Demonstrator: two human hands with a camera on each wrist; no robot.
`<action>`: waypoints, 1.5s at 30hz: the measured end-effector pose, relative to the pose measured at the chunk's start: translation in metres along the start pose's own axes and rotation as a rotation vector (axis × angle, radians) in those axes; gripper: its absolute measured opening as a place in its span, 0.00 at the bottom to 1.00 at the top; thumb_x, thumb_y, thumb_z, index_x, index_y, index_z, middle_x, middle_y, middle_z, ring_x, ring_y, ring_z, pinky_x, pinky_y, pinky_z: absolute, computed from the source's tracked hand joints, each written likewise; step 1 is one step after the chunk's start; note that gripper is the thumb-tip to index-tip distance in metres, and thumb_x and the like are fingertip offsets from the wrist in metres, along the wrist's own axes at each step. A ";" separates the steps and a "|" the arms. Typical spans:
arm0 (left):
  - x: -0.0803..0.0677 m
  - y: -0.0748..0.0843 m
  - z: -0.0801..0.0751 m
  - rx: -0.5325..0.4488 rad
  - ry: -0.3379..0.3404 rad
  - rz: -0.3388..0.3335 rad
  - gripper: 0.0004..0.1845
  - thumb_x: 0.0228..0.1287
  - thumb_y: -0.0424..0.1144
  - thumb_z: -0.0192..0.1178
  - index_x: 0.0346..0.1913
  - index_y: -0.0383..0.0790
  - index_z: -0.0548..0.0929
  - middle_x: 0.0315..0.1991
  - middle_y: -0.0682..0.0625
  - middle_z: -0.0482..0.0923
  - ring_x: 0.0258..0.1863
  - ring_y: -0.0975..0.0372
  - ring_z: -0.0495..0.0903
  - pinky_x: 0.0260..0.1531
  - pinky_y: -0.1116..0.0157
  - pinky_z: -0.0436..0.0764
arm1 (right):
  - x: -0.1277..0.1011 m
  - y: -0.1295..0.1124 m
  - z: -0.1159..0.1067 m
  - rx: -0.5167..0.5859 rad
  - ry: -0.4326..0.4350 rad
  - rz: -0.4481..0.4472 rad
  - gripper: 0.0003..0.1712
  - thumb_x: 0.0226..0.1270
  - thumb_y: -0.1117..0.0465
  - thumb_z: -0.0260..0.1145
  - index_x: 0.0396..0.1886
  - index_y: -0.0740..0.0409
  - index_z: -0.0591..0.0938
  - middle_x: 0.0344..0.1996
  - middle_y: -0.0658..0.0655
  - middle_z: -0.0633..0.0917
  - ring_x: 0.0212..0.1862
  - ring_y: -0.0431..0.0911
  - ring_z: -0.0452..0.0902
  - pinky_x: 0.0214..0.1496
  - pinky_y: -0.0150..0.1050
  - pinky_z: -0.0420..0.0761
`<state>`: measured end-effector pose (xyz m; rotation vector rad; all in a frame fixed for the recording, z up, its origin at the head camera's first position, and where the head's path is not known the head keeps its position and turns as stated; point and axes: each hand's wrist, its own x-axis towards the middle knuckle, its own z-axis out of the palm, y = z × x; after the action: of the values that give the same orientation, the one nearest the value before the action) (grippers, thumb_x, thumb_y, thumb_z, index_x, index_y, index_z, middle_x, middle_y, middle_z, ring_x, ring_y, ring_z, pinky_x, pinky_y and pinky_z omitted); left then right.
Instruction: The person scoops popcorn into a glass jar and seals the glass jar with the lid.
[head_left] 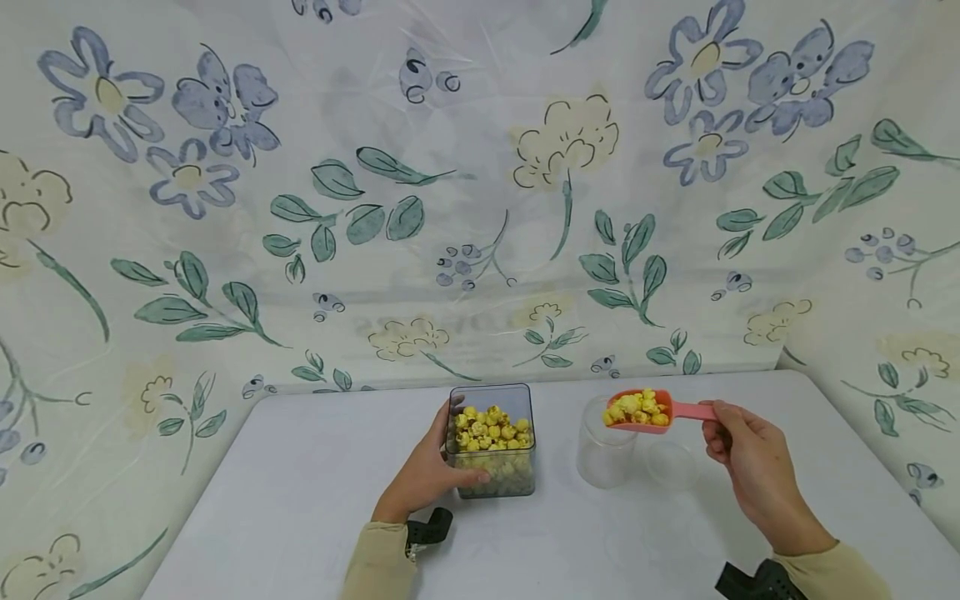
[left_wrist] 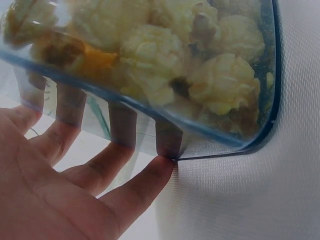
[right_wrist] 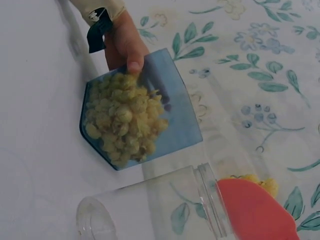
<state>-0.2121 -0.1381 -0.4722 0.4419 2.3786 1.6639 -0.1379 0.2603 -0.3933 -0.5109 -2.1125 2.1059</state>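
My left hand (head_left: 429,473) grips a bluish clear square container (head_left: 517,482), thumb across its front and fingers along the far left side. Yellow popcorn (head_left: 491,429) fills the container partway, and it stands on the table. My right hand (head_left: 757,467) holds a red scoop (head_left: 694,411) by its handle. Popcorn (head_left: 637,407) is heaped in the scoop, which is held level over the mouth of a clear jar (head_left: 604,460). In the right wrist view the upright jar (right_wrist: 155,205) shows no popcorn inside, and the scoop (right_wrist: 255,210) is beside its rim.
A clear round disc (head_left: 671,466), perhaps a lid, lies on the white table (head_left: 315,483) to the right of the jar. Floral-patterned sheeting (head_left: 480,192) hangs behind the table and along its sides.
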 end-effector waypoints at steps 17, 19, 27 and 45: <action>0.000 0.003 0.000 0.002 0.004 -0.020 0.69 0.48 0.47 0.81 0.82 0.48 0.39 0.81 0.47 0.44 0.78 0.46 0.49 0.67 0.41 0.64 | 0.002 -0.003 -0.006 0.030 -0.013 -0.048 0.22 0.82 0.50 0.50 0.53 0.64 0.78 0.28 0.46 0.76 0.32 0.40 0.69 0.35 0.27 0.76; 0.000 0.003 0.000 0.007 0.008 -0.021 0.69 0.47 0.48 0.82 0.82 0.49 0.39 0.81 0.47 0.45 0.77 0.46 0.50 0.66 0.40 0.64 | 0.002 -0.003 -0.007 0.040 -0.015 -0.050 0.21 0.82 0.49 0.51 0.52 0.62 0.79 0.28 0.47 0.77 0.32 0.40 0.69 0.35 0.27 0.76; 0.000 0.003 0.000 0.021 0.012 -0.026 0.69 0.46 0.49 0.82 0.82 0.51 0.40 0.81 0.48 0.45 0.77 0.46 0.51 0.66 0.39 0.65 | 0.002 -0.006 -0.010 0.083 -0.027 -0.074 0.16 0.80 0.49 0.54 0.44 0.52 0.83 0.28 0.47 0.77 0.32 0.39 0.70 0.34 0.27 0.76; 0.000 0.003 0.000 -0.004 0.004 -0.013 0.68 0.47 0.46 0.81 0.82 0.51 0.40 0.81 0.48 0.47 0.76 0.46 0.56 0.65 0.42 0.68 | 0.001 -0.009 -0.010 0.092 -0.012 -0.113 0.14 0.80 0.49 0.55 0.41 0.48 0.84 0.27 0.48 0.77 0.30 0.40 0.70 0.33 0.26 0.77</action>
<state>-0.2118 -0.1372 -0.4698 0.4215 2.3757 1.6655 -0.1370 0.2703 -0.3847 -0.3601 -1.9891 2.1364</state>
